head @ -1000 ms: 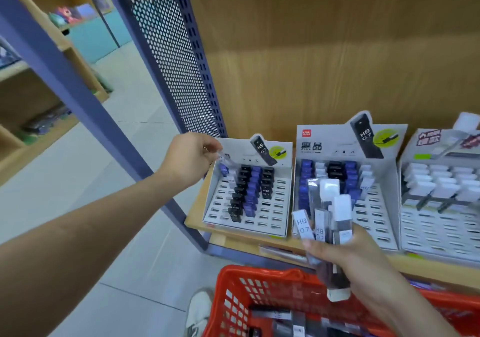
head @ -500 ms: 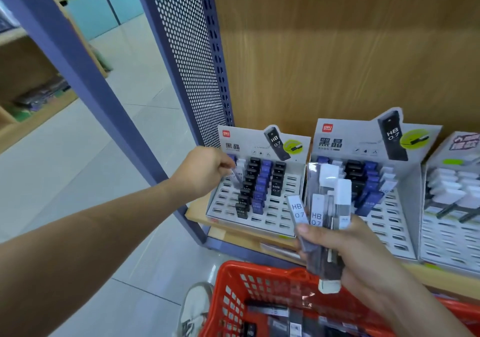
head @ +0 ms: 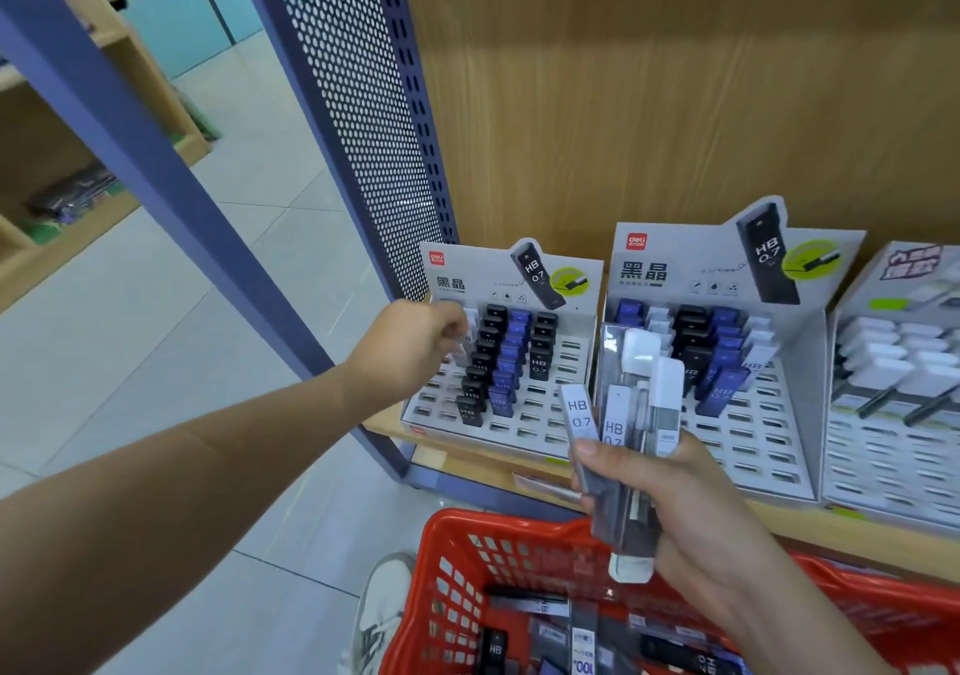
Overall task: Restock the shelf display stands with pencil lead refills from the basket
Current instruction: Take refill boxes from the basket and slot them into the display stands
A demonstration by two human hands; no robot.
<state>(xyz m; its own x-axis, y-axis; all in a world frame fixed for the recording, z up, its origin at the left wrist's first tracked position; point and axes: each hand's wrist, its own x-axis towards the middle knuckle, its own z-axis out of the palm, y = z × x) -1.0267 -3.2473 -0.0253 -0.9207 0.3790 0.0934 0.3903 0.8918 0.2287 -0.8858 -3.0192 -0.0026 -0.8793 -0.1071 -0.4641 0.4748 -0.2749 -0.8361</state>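
My left hand (head: 410, 347) reaches over the left column of the left display stand (head: 561, 414) and pinches a pale pencil lead refill (head: 464, 353) at a slot there. That stand holds rows of black and blue HB 0.7 refills. My right hand (head: 696, 513) grips a bundle of several clear and grey refills (head: 631, 414) upright in front of the middle display stand (head: 769, 445). Below it, the red basket (head: 452, 570) holds more refills.
A third display stand (head: 883, 461) with white-capped items sits at the right on the wooden shelf (head: 524, 461). A blue perforated panel (head: 358, 118) and slanted post (head: 156, 165) bound the shelf on the left. A white shoe (head: 379, 617) stands on the tiled floor beside the basket.
My left hand has lowered from the stand's top-left corner onto the left column of slots with the refill. My right hand keeps its bundle; the view has shifted closer.
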